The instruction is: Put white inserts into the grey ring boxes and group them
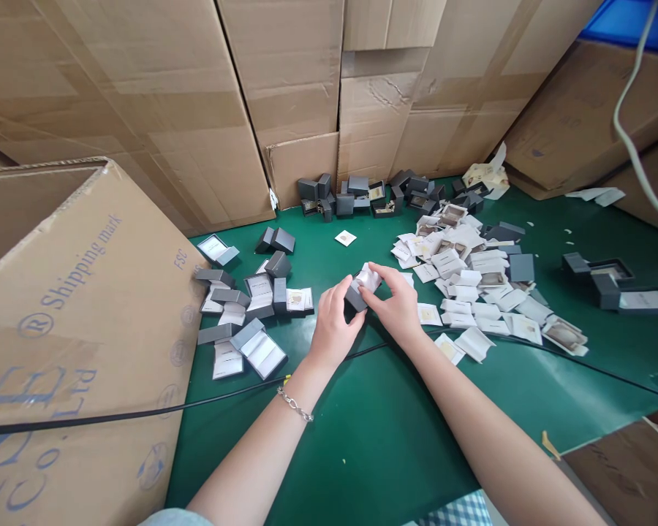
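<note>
In the middle of the head view, a small dark grey jewellery box [355, 297] is held above the green table. My left hand [333, 321] is closed around its left side, thumb and fingers on the casing. My right hand [395, 303] pinches a white insert [368, 279] at the top of the box; whether it sits inside or partly out, I cannot tell. Left of my hands lie several open grey boxes with white linings [262, 351]. On the right spreads a heap of white folded inserts [463, 274]. A white square card [345, 237] lies beyond my hands.
Several dark boxes [356, 196] stand along the back by tall cardboard cartons [301, 80]. A large open carton [88, 307] borders the left side. Across the green table [362, 438] runs a black cable [219, 400]. More grey boxes [606, 288] lie at right, below a hanging white cord [630, 139].
</note>
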Demonstrator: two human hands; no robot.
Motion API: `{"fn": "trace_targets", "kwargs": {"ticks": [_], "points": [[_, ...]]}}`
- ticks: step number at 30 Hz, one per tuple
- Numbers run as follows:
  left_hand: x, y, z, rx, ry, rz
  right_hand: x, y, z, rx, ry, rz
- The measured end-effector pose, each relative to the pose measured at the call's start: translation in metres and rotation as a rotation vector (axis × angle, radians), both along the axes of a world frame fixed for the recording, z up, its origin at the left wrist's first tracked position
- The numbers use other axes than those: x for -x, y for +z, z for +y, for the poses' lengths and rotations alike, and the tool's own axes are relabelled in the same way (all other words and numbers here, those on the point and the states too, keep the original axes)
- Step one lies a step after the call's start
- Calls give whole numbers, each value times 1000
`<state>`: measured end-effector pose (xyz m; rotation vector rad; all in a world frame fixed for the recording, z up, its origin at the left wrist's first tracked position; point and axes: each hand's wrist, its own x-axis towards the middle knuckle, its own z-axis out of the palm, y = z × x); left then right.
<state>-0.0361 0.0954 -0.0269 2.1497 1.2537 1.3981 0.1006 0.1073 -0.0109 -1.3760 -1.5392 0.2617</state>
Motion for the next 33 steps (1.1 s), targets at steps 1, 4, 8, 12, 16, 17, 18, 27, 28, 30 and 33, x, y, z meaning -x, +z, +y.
{"fn": "trace_targets", "kwargs": {"ticks": [1, 4, 8, 12, 16, 17, 18, 27, 28, 30, 33], "points": [[0, 0, 0, -20, -1, 10, -1, -1, 0, -35, -3, -57], [0, -1, -1, -60, 5, 27, -3, -5, 3, -102, -16, -181], [-1, -1, -2, -77, 8, 24, -5, -10, 5, -112, 10, -271], [0, -1, -2, -87, 8, 46, -6, -12, 5, -126, 29, -333], [0, -1, -2, -94, -4, 68, -8, -11, 6, -137, 61, -377], [0, -1, -2, -97, -7, 70, -9, -10, 6, -135, 72, -384], [0, 0, -2, -99, -11, 69, -9, -10, 6, -128, 81, -389], [-1, -1, -3, -67, -11, 53, -5, -8, 3, -32, -32, -459], [-1, -1, -3, -68, -4, 51, -5, -9, 4, -32, -31, -448], [-1, -1, -3, -76, 9, 46, -5, -11, 6, -39, -26, -416], [-2, -1, -3, -69, 37, 31, -4, -13, 9, -59, -20, -385]]}}
